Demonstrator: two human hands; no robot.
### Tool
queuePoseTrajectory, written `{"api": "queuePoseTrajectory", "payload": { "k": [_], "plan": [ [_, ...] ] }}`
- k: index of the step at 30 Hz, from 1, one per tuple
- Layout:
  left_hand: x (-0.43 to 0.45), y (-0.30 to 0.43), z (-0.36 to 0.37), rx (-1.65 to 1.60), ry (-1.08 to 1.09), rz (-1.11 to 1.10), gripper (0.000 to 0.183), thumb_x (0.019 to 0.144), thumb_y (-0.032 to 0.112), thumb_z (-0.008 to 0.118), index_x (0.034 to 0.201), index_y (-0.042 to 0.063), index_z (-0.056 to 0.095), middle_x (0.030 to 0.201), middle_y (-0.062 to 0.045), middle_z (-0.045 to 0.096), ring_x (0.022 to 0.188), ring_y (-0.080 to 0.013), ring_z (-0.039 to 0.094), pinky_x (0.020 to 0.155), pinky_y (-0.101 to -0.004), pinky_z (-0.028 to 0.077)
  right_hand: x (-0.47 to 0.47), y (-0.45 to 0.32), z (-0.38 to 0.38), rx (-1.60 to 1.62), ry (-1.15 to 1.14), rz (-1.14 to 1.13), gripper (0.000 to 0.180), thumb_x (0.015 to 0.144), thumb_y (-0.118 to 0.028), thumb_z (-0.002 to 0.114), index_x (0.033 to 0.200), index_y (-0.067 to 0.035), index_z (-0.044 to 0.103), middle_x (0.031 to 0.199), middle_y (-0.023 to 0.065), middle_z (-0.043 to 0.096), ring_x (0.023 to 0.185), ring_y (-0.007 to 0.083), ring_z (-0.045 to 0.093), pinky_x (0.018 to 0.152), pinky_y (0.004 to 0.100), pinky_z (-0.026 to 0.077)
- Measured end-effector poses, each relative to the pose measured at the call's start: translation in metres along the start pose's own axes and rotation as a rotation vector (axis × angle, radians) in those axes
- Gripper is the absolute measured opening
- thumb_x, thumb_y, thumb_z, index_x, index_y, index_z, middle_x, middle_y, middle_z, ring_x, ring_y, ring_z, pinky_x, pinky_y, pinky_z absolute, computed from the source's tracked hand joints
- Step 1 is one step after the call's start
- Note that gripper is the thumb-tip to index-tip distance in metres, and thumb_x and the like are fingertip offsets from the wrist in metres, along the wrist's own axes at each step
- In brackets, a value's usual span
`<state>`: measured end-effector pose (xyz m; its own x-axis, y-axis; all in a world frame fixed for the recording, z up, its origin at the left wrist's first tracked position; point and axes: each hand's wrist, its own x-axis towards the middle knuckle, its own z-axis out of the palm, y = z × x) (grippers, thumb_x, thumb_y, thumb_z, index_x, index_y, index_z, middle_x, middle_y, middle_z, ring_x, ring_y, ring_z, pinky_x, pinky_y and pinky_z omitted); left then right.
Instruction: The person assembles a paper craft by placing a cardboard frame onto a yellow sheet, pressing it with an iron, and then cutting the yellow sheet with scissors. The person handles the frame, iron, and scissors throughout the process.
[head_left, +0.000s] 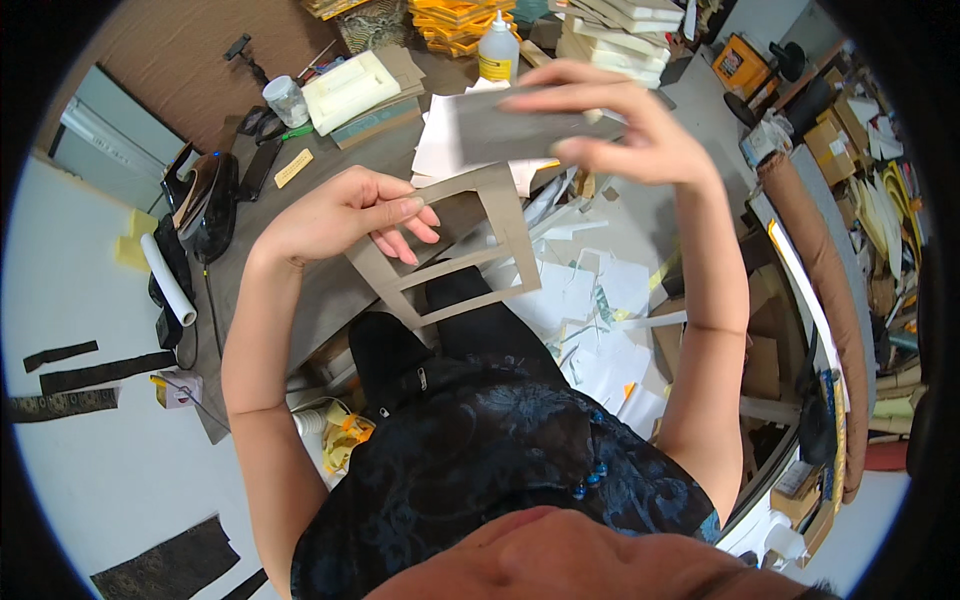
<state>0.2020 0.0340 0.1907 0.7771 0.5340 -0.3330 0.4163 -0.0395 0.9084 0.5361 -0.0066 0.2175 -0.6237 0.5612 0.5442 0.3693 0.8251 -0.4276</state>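
Note:
Between the thumb and fingers of my left hand (367, 214) is the upper left part of a grey-brown cardboard frame (501, 217). It has a large opening and a narrower one, split by a thin crossbar. The frame is raised above my lap, tilted, in front of the table edge. Higher and to the right, my right hand (622, 124) grips a flat dark grey rectangular panel (510, 127) by its right end. The panel is blurred, so its material is unclear. Its lower edge appears close to the frame's top edge; whether they touch I cannot tell.
The grey table (315, 187) carries a white foam block (352, 91), a lidded plastic jar (286, 102), a squeeze bottle (499, 52) and white paper sheets (435, 146). Foam pieces (611, 45) are stacked at the back. Paper scraps (607, 352) litter the floor at right.

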Motion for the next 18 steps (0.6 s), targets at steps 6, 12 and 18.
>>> {"api": "queuePoseTrajectory", "payload": {
  "k": [6,12,18],
  "plan": [
    [-0.012,-0.015,-0.014,-0.082,0.016,0.013,0.034,0.108,0.027,0.055,0.115,-0.004,0.070,0.105,-0.012,0.076,0.080,-0.0154,0.074,0.073,-0.0262,0.059,-0.036,0.028,-0.025,-0.044,0.052,0.234,0.053,0.077,-0.038,0.069,0.117,-0.004,0.077,0.116,0.0175,0.069,0.106,0.0284,0.067,0.095,0.0398,0.052],
    [-0.008,-0.015,-0.003,-0.033,0.022,-0.035,0.034,0.108,0.028,0.056,0.114,-0.003,0.070,0.105,-0.011,0.076,0.081,-0.0146,0.074,0.073,-0.0257,0.058,0.019,0.005,0.025,0.151,-0.151,0.088,0.045,0.082,-0.025,0.069,0.121,-0.004,0.074,0.118,0.0167,0.068,0.108,0.0291,0.063,0.098,0.0392,0.048],
    [-0.024,-0.032,-0.019,-0.106,0.079,0.030,0.036,0.108,0.029,0.053,0.118,-0.003,0.069,0.107,-0.013,0.076,0.085,-0.0180,0.075,0.078,-0.0280,0.058,-0.036,0.042,-0.001,0.271,0.143,0.214,0.055,0.079,-0.042,0.065,0.114,-0.001,0.077,0.116,0.0175,0.070,0.112,0.0316,0.065,0.100,0.0419,0.049]
  ]
}}
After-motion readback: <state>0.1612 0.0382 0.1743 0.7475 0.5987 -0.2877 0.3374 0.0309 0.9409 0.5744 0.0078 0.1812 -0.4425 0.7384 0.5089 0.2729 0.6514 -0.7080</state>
